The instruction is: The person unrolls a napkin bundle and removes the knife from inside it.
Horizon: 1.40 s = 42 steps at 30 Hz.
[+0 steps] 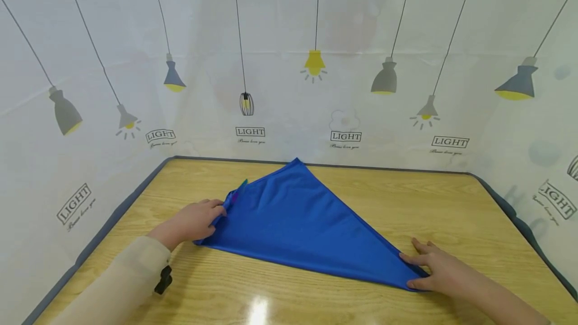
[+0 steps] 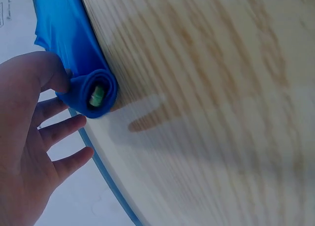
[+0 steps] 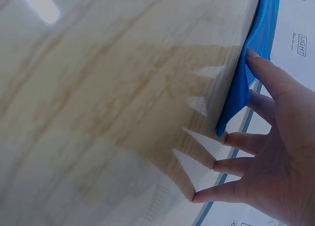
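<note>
A shiny blue cloth (image 1: 289, 219) lies on the wooden table, folded into a rough triangle whose peak points to the back edge. Its left end is rolled up, and a small green-and-white thing (image 2: 97, 96) shows inside the roll in the left wrist view. My left hand (image 1: 198, 219) grips this rolled end between thumb and forefinger, its other fingers spread. At the narrow right corner, my right hand (image 1: 444, 270) touches the cloth with thumb and forefinger on either side. Its remaining fingers are stretched out with their tips at the tabletop.
The wooden table (image 1: 257, 285) has a dark edge (image 1: 361, 166) along the back. White sheeting (image 1: 289, 109) printed with hanging lamps stands behind it and on both sides. A purple and teal bit (image 1: 239, 190) pokes out at the cloth's upper left.
</note>
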Motion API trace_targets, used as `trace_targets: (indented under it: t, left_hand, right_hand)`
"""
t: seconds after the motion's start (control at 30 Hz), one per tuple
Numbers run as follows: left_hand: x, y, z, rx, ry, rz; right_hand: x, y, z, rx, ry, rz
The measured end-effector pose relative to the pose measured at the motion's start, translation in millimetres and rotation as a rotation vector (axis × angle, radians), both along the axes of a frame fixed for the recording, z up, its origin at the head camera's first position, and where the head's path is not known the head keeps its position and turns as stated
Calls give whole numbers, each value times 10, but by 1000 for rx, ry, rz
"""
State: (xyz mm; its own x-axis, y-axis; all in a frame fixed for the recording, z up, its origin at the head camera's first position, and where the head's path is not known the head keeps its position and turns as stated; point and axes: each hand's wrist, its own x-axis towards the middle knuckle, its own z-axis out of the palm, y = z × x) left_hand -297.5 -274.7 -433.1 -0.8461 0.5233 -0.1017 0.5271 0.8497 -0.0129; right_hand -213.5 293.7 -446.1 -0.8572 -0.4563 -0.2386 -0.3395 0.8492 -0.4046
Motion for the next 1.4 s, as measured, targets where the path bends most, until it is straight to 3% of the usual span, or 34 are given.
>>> trace_targets:
  t: [0.23, 0.77, 1.13, 1.4]
  left_hand:
    - [16, -67, -5, 8, 8, 14]
    - [9, -66, 2, -92, 55, 16]
    - [-66, -68, -72, -31, -39, 81]
    - [-43, -51, -28, 62, -133, 168]
  right_hand:
    - [0, -6, -8, 10, 1, 1]
    - [-2, -15, 9, 24, 17, 7]
    - [6, -18, 6, 28, 12, -5]
    - [5, -13, 3, 32, 12, -3]
